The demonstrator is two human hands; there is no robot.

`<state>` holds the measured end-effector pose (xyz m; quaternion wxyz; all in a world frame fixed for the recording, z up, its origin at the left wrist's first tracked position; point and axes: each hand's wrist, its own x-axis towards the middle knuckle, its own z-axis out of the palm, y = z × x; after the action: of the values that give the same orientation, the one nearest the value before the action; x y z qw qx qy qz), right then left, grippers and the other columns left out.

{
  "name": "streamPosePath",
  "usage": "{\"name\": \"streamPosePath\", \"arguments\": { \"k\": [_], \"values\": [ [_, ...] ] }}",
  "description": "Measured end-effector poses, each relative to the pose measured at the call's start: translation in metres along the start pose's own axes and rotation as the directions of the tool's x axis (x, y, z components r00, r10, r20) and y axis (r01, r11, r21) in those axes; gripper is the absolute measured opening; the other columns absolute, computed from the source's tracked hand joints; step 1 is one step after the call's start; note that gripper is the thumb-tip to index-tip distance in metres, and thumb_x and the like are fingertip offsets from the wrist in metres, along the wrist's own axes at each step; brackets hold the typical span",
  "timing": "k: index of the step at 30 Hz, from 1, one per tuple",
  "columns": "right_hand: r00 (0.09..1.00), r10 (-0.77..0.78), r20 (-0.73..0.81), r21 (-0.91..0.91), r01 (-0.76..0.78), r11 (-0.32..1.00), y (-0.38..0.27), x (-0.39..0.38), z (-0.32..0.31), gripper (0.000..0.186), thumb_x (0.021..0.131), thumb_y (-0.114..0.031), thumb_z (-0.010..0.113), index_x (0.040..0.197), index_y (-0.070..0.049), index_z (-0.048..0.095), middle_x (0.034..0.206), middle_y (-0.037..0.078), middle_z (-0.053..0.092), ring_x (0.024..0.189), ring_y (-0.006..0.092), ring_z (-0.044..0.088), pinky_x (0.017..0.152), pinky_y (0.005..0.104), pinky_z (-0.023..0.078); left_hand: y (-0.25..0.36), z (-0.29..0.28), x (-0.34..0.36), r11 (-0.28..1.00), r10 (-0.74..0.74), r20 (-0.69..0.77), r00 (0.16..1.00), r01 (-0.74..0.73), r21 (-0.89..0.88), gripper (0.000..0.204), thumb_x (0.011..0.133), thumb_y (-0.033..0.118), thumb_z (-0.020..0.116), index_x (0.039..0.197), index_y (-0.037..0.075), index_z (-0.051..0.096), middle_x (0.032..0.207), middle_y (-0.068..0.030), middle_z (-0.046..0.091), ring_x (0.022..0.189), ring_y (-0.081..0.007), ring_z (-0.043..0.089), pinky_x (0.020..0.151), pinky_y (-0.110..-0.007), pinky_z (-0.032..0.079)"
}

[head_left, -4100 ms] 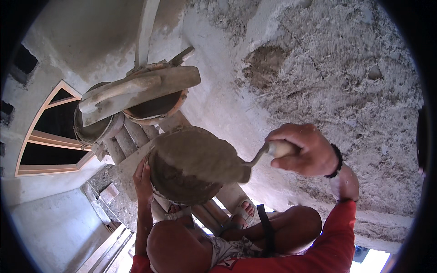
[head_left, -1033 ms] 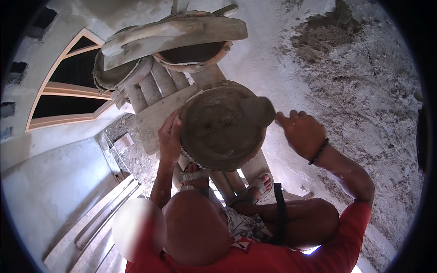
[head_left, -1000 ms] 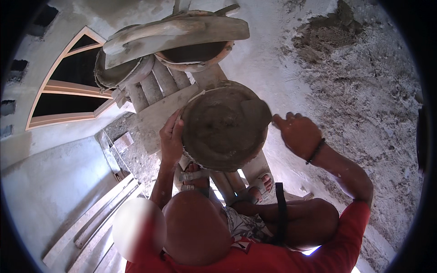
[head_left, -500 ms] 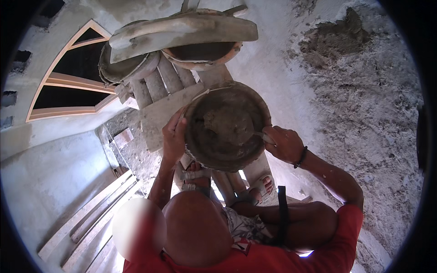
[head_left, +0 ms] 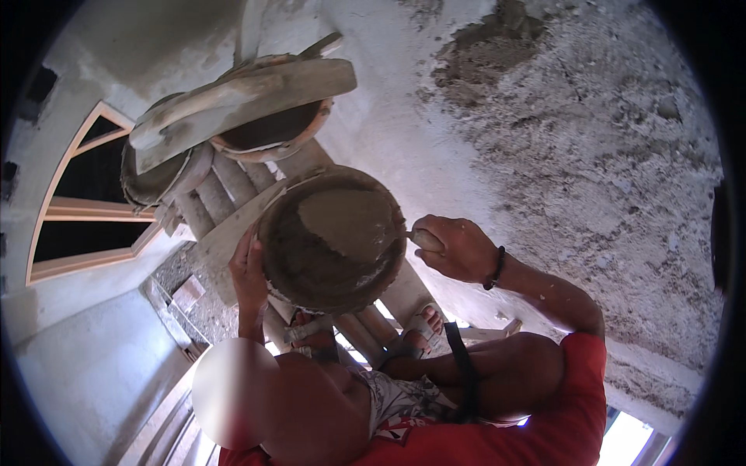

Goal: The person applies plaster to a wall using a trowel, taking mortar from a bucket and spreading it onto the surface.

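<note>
mortar (head_left: 346, 221) in bowl (head_left: 334, 301), left hand (head_left: 249, 268) at its 8–9ish, right hand (head_left: 462, 250) at 3, tubs (head_left: 309, 137) 10–11 o'clock, float (head_left: 241, 109) across both

1 mortar tub (head_left: 330, 303); 1 trowel (head_left: 428, 241), blade over tub. 1 L hand (head_left: 250, 268) at tub's L rim + 1 R hand (head_left: 458, 248) just R of tub. 2 more round tubs (head_left: 315, 132) beyond & L of tub, w/ 1 wooden float (head_left: 241, 109) across both. 1 window frame (head_left: 101, 208), well L of tub. 2 sandalled feet (head_left: 423, 330), near side of tub; 1 wristband (head_left: 495, 268), R of tub.
</note>
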<state>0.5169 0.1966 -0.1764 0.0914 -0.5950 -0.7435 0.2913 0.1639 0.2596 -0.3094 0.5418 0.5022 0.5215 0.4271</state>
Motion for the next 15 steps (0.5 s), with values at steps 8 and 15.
{"name": "streamPosePath", "arguments": {
  "k": [8, 15],
  "values": [
    [0.998, -0.057, 0.000, 0.339, 0.054, 0.939, -0.008, -0.012, -0.069, 0.039, 0.077, -0.014, 0.079, 0.110, -0.003, 0.063, 0.085, 0.011, 0.068, 0.072, 0.0209, 0.067, 0.067, 0.0319, 0.053, 0.008, 0.003, 0.000, 0.998, 0.000, 0.009, 1.000, 0.001, -0.056, 0.043, 0.103, 0.019, 0.048, 0.137, -0.007, 0.051, 0.130, -0.0139, 0.061, 0.120, -0.0182, 0.054, 0.104, -0.032, 0.040],
    [0.593, 0.727, -0.347, 0.207, -0.708, 0.676, 0.146, -0.053, -0.127, 0.028, 0.094, -0.017, 0.060, 0.119, -0.005, 0.061, 0.092, 0.009, 0.066, 0.068, 0.0150, 0.063, 0.054, 0.0242, 0.054, 0.010, 0.009, 0.009, 0.996, 0.020, 0.032, 0.999, -0.023, 0.092, 0.043, 0.103, 0.022, 0.048, 0.135, -0.006, 0.053, 0.129, -0.0136, 0.061, 0.119, -0.0184, 0.054, 0.104, -0.032, 0.040]
  ]
}}
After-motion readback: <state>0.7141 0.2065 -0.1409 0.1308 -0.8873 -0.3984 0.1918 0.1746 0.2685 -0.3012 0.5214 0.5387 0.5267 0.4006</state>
